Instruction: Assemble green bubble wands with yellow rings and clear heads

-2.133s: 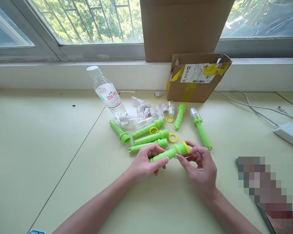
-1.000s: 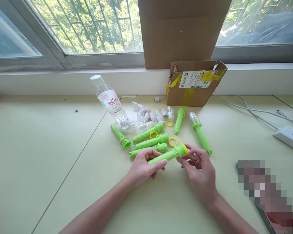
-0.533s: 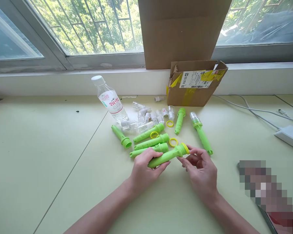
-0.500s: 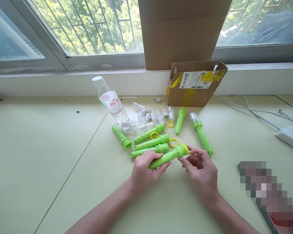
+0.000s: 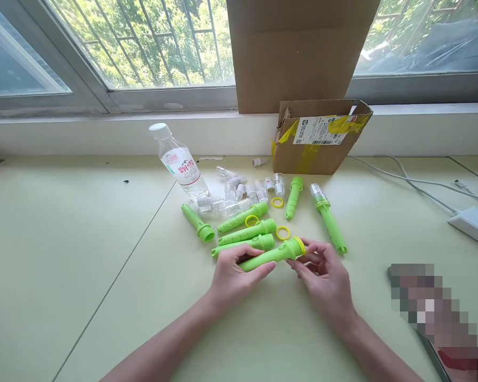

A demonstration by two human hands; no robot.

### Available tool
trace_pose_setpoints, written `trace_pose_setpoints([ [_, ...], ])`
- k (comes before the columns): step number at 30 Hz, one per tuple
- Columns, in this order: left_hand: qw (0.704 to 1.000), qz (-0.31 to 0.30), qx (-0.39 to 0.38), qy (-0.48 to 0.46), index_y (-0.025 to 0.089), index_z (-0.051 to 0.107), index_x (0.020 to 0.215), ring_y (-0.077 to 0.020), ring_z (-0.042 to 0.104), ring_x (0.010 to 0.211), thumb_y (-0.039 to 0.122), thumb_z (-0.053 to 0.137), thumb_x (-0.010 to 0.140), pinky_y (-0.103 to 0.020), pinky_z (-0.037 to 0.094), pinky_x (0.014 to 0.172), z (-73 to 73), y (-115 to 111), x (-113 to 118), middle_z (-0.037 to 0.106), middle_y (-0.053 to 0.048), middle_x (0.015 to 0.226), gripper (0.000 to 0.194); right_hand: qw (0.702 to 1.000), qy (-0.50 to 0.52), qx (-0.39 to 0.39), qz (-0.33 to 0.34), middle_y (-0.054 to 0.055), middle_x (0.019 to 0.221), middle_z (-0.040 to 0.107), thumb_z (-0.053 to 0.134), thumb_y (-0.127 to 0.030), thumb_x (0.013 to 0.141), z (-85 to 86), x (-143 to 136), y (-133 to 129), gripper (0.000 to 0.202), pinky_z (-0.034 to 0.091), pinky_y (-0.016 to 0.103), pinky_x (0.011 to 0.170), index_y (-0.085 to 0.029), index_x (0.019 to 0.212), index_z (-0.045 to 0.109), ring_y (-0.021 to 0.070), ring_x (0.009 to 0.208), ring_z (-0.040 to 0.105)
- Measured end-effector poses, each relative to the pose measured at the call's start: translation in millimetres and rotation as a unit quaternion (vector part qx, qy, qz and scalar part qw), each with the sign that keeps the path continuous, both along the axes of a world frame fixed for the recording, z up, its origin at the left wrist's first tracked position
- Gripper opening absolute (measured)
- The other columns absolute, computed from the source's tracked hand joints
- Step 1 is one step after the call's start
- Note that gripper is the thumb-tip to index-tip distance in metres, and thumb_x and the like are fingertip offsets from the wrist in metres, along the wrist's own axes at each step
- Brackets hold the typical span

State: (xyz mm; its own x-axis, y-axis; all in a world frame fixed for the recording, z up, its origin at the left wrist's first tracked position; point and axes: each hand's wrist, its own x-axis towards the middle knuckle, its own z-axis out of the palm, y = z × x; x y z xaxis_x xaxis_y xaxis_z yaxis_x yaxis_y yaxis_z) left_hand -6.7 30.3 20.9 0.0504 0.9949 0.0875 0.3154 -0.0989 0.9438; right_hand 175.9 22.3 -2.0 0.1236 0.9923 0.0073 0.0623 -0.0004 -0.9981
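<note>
My left hand (image 5: 239,270) is wrapped round a green plastic tube (image 5: 269,258), tilted with its wider threaded end up to the right. A yellow ring (image 5: 299,245) sits around that end. My right hand (image 5: 322,268) has its fingers curled at the ring, index finger touching it and thumb below; the ring's far side is hidden. Just beyond lie several more green tubes (image 5: 247,232), with loose yellow rings (image 5: 282,233) among them. Behind these is a cluster of clear ribbed caps (image 5: 230,192), some with white ends. One green tube (image 5: 331,225) at right carries a clear cap.
A water bottle (image 5: 183,168) stands behind the parts at left. An opened cardboard box (image 5: 314,159) is against the wall. On the right are a white power strip (image 5: 472,225), cables (image 5: 416,180) and a partly pixelated phone (image 5: 430,350).
Both hands have shifted slightly left with the green tube, and it has turned a little. The yellow ring looks more evenly seated around the threaded end. The other parts stay put.
</note>
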Motion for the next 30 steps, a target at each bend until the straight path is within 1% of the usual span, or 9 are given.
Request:
trace_pose_setpoints([
  [5,0.988,-0.017,-0.13,-0.087,0.015,0.061,0.07,-0.0064,0.045,0.041,0.036,0.075,0.071,-0.02,0.04,0.037,-1.1,2,-3,0.055,0.003,0.058,0.025,0.999,-0.023,0.023,-0.008,0.01,0.116,0.064,0.074,-0.033,0.075,0.9,0,-2,0.027,0.054,0.029,0.054,-0.022,0.084,0.051,0.0167,0.071,0.065],
  [8,0.984,-0.03,-0.147,-0.093,0.015,0.06,0.07,-0.0061,0.046,0.04,0.038,0.073,0.073,-0.019,0.041,0.036,-1.3,2,-2,0.056,0.002,0.061,0.026,0.999,-0.03,0.033,-0.018,0.01,0.117,0.063,0.074,-0.032,0.075,0.5,0,-3,0.026,0.054,0.03,0.055,-0.022,0.085,0.052,0.0156,0.069,0.064],
  [12,0.999,-0.02,-0.041,-0.009,0.017,0.061,0.078,-0.0101,0.055,0.049,0.036,0.069,0.078,-0.021,0.047,0.044,-1.3,0,2,0.06,0.0,0.067,0.021,0.997,-0.042,0.037,-0.046,0.005,0.092,0.068,0.075,-0.033,0.074,-1.5,0,-2,0.027,0.051,0.029,0.053,-0.022,0.086,0.052,0.0123,0.056,0.056],
  [15,0.992,0.009,0.1,0.071,0.018,0.06,0.088,-0.0138,0.061,0.064,0.032,0.074,0.073,-0.024,0.052,0.056,-3.4,-1,3,0.064,-0.003,0.078,0.025,0.997,-0.035,0.036,-0.063,-0.003,0.066,0.058,0.076,-0.033,0.073,-1.3,-1,-1,0.029,0.047,0.027,0.05,-0.023,0.087,0.053,0.0122,0.053,0.051],
  [17,0.981,0.013,0.166,0.096,0.018,0.058,0.092,-0.0125,0.059,0.064,0.031,0.077,0.071,-0.022,0.05,0.051,-5.8,-1,2,0.063,-0.004,0.084,0.031,0.997,-0.019,0.022,-0.068,-0.005,0.062,0.054,0.077,-0.033,0.072,0.1,-1,-1,0.03,0.045,0.026,0.047,-0.023,0.087,0.053,0.0116,0.052,0.049],
  [20,0.972,-0.002,0.211,0.101,0.019,0.057,0.092,-0.0116,0.058,0.064,0.026,0.074,0.073,-0.017,0.042,0.04,-9.4,0,0,0.06,-0.004,0.086,0.026,0.997,0.013,-0.01,-0.069,-0.003,0.065,0.056,0.078,-0.035,0.071,3.2,-2,-1,0.032,0.045,0.024,0.046,-0.023,0.086,0.053,0.0117,0.053,0.051],
  [24,0.962,-0.007,0.243,0.123,0.019,0.06,0.086,-0.0108,0.056,0.06,0.022,0.072,0.075,-0.017,0.043,0.042,-11.1,1,-2,0.057,-0.001,0.076,0.017,0.996,0.044,-0.04,-0.065,-0.001,0.068,0.059,0.08,-0.037,0.068,5.7,-1,2,0.035,0.044,0.022,0.043,-0.021,0.083,0.053,0.0116,0.053,0.053],
  [27,0.958,0.002,0.253,0.138,0.018,0.061,0.084,-0.0103,0.055,0.057,0.025,0.073,0.076,-0.02,0.045,0.046,-9.6,0,-3,0.057,0.0,0.071,0.016,0.997,0.053,-0.043,-0.045,0.004,0.087,0.066,0.08,-0.037,0.067,6.0,0,4,0.036,0.046,0.022,0.044,-0.02,0.083,0.052,0.0118,0.058,0.058],
  [30,0.961,0.006,0.237,0.14,0.018,0.061,0.081,-0.0106,0.054,0.054,0.028,0.073,0.075,-0.022,0.044,0.048,-7.2,0,-2,0.058,0.0,0.066,0.017,0.997,0.07,-0.035,-0.008,0.009,0.111,0.064,0.08,-0.037,0.068,5.8,1,4,0.038,0.051,0.023,0.046,-0.021,0.084,0.049,0.015,0.068,0.063],
])
